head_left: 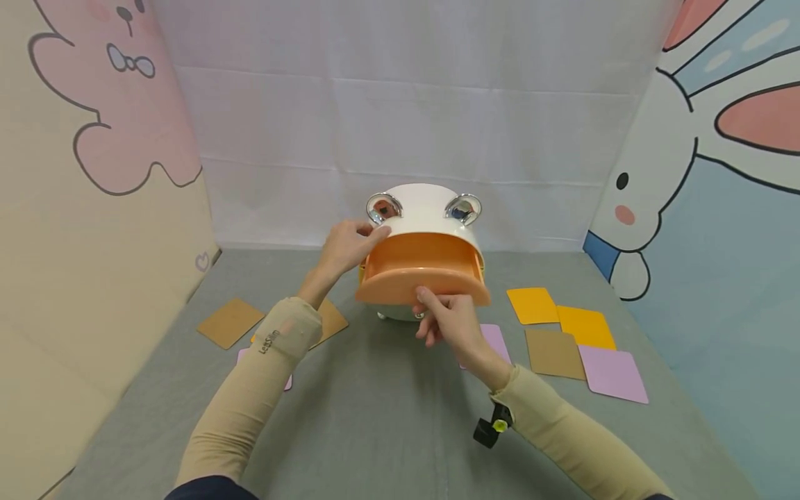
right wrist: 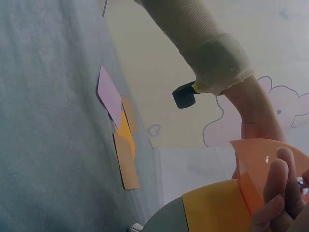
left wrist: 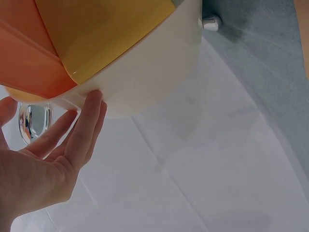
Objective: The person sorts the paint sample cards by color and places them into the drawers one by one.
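A frog-shaped drawer box (head_left: 420, 207) with a white top and two shiny silver eyes stands on the grey cloth. Its orange drawer (head_left: 423, 280) is pulled out and shows no contents. My right hand (head_left: 455, 323) is at the middle of the drawer's front, thumb above and fingers below. In the right wrist view its fingers pinch around a small silver knob (right wrist: 301, 183), partly hidden. My left hand (head_left: 347, 247) rests against the box's left side near one eye. Its extended fingertips touch the white shell (left wrist: 149, 72) in the left wrist view.
Several square cards lie on both sides: yellow (head_left: 532, 306), brown (head_left: 555, 353) and purple (head_left: 614, 373) on the right, brown (head_left: 230, 323) on the left, some partly behind my left arm. A white curtain (head_left: 412, 125) hangs behind; cartoon-printed walls flank the table.
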{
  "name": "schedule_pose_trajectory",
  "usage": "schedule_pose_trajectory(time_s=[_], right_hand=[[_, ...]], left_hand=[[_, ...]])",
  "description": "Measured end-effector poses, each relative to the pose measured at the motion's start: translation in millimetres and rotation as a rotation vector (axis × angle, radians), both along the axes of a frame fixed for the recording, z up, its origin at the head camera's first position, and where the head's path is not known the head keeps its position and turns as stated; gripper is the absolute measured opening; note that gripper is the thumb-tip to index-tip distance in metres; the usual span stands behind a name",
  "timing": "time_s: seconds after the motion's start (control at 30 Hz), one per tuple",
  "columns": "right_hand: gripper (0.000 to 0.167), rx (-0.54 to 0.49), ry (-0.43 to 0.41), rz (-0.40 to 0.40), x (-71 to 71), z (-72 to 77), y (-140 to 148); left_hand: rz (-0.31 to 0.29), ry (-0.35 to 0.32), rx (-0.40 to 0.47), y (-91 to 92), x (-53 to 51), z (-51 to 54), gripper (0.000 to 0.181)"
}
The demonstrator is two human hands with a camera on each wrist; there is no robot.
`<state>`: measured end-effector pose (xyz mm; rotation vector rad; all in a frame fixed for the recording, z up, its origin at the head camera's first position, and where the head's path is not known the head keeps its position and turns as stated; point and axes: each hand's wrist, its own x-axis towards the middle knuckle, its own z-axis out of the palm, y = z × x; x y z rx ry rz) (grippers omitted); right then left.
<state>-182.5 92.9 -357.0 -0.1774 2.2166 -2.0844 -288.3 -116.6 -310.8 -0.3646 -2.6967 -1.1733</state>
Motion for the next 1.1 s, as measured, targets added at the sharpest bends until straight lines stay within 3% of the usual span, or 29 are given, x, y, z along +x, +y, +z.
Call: schedule_pose_trajectory(time_s=[0.57,0.87,0.97,1.1], right_hand=[[0.045,0.036,0.015,0.033,18.7,-5.4,6.2],[0.044,0.060,0.031,0.048,24.2,-7.2,11.0],[0.038,0.142,0.103,0.097,25.9,-8.8,16.6],[0.022,0.368,0.299,0.271,24.7,-18.6,33.9]], left_hand=[[-0.019,0.035,-0.008,0.0,-1.1,-3.3,0.044],[-0.019,0.021,-0.009,0.0,-1.2,-3.9,0.044],[-0.010,0.016,-0.006,-0.4,-1.2,-3.5,0.044],[-0.001,0.007,0.001,-0.5,-1.4,-1.5,0.044]])
